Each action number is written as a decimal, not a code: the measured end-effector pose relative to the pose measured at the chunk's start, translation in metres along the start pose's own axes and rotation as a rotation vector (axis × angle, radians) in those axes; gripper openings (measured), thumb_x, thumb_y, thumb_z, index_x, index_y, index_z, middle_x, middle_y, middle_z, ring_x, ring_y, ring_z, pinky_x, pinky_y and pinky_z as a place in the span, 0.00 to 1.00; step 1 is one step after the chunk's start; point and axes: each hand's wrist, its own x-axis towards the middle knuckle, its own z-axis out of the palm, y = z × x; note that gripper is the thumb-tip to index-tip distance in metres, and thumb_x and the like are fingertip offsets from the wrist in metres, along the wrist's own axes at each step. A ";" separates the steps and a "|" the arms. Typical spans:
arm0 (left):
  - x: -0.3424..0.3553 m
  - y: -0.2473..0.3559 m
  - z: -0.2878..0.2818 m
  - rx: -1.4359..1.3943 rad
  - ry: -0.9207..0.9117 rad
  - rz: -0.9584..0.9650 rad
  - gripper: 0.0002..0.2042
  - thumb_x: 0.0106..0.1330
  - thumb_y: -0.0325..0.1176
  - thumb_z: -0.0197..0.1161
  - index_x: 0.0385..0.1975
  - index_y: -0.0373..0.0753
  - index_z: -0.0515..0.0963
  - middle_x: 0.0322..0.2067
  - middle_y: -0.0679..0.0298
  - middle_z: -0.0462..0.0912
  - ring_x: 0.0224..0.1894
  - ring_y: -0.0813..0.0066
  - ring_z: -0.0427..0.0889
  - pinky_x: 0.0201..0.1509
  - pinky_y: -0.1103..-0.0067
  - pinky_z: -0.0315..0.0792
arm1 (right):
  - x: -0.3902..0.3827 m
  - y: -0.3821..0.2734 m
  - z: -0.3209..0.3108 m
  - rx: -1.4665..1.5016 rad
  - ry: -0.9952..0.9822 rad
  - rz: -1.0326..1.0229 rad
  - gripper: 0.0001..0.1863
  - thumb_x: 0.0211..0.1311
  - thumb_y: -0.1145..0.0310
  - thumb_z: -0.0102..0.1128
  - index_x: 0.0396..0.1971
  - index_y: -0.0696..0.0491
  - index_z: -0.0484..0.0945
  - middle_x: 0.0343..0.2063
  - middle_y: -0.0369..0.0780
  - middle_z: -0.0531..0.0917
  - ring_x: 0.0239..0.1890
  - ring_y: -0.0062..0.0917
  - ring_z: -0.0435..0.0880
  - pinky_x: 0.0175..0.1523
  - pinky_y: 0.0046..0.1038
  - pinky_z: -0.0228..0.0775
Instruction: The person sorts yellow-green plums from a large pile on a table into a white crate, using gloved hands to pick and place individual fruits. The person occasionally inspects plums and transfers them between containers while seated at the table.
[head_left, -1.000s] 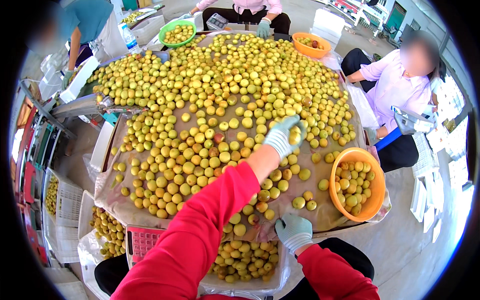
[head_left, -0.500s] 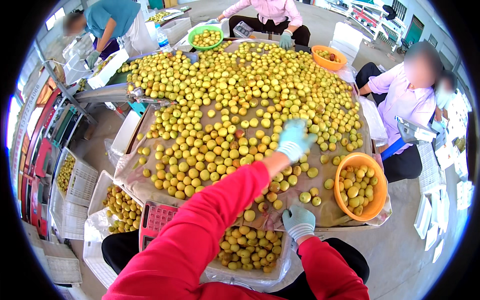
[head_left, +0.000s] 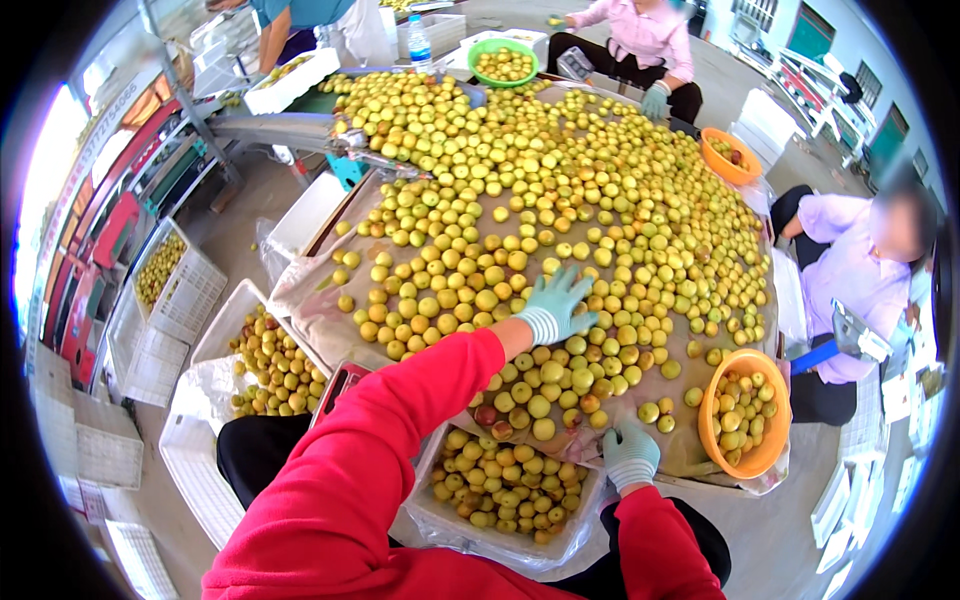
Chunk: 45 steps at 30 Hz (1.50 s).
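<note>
Small round yellow-green fruits (head_left: 480,270), some with brown or reddish patches, cover a cloth-topped table (head_left: 310,285). My left hand (head_left: 557,303), in a pale green glove, lies over the fruits at mid-table with its fingers spread, touching some. At the near table edge is my right hand (head_left: 631,457), gloved alike, with fingers and thumb apart and nothing visible in it. A plastic-lined white crate (head_left: 440,510) full of the same fruits sits below the edge, between my knees. An orange basket (head_left: 779,440) of fruits stands on the table to the right.
Another lined crate (head_left: 210,440) of fruits is at my left, beside a partly hidden red device (head_left: 345,385). A green basket (head_left: 530,72) and a second orange basket (head_left: 752,172) stand at the far side. Co-workers are at the far left, far side and right.
My left hand has drawn back toward me, with fruits bunched nearer the front edge. My right hand stays at the edge. The whole view has shifted and tilted.
</note>
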 end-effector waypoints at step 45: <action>0.030 -0.075 -0.036 -0.112 0.166 0.078 0.23 0.63 0.37 0.63 0.58 0.38 0.75 0.56 0.47 0.79 0.55 0.47 0.80 0.59 0.60 0.77 | -0.004 0.003 0.009 -0.046 0.108 0.018 0.14 0.63 0.58 0.62 0.25 0.53 0.81 0.25 0.50 0.84 0.31 0.49 0.84 0.39 0.48 0.75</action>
